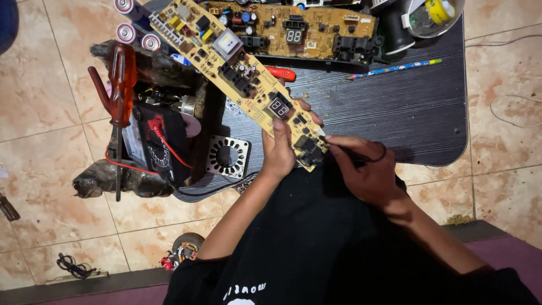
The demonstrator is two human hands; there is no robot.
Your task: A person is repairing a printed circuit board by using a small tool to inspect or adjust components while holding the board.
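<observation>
The long, narrow yellow circuit board [243,79], studded with black chips, a grey-white transformer block and a small red digit display, is held up above the dark wood-grain table [395,107]. Its long axis runs on a diagonal, from the far left of the scene down to the near middle, so only its near end lies within reach of the hands.

The left hand [279,149] is clamped on that near end from the left side, thumb laid over the top face just below the digit display, fingertips showing past the right edge. The right hand [367,169] comes in from the right, closed around a thin dark probe-like tool [347,149] whose tip touches the board's near corner, just beside the left thumb. The two hands sit close together, both at the same end, with the rest of the board reaching away unsupported toward the far left.

A second yellow circuit board [316,31] lies flat at the far edge of the table, and an orange-handled screwdriver [121,90] stands among clutter on the left.
</observation>
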